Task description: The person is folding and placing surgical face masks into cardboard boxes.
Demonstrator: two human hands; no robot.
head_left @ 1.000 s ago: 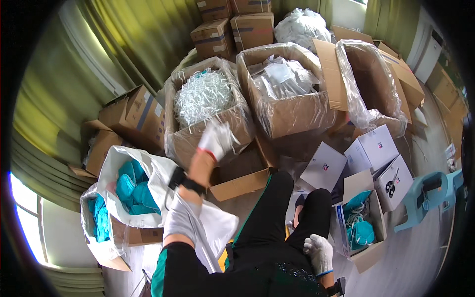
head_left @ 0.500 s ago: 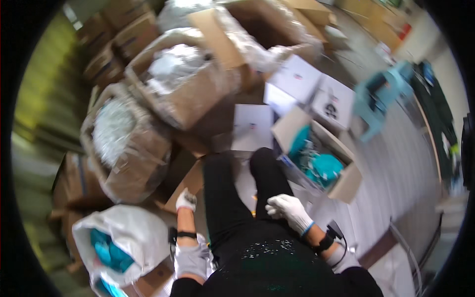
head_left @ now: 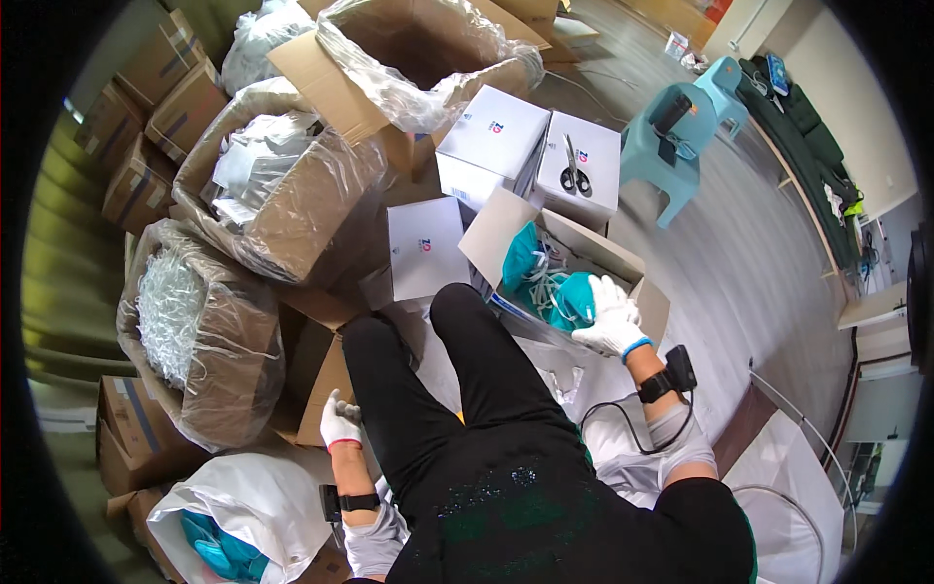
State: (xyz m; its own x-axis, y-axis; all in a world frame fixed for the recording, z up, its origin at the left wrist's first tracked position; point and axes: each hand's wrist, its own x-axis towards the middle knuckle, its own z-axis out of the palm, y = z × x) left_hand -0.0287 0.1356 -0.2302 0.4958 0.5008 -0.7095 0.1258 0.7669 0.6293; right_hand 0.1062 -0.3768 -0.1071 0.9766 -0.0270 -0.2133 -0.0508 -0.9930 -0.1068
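My right hand (head_left: 611,319), in a white glove with a blue cuff, reaches into an open carton (head_left: 637,268). Its fingers and thumb lie around the right side of a teal cup-shaped face mask (head_left: 569,300); part of the grip is hidden. White straps (head_left: 541,276) tangle beside that mask, next to another teal mask (head_left: 520,251). My left hand (head_left: 341,420), gloved in white with a red cuff, hangs beside my left thigh with nothing in it, its fingers loosely apart. It is nearest to a brown carton flap (head_left: 333,384).
Plastic-lined cartons hold white straps (head_left: 170,316) and whitish flat pieces (head_left: 261,161). A white sack (head_left: 282,496) contains teal masks. White boxes (head_left: 423,248) stand ahead, one carrying scissors (head_left: 574,167). Blue chairs (head_left: 671,131) are at the right.
My right hand has moved from over my lap into the carton, onto the teal mask. The view has turned, shifting the surroundings left. My left hand stays beside my thigh.
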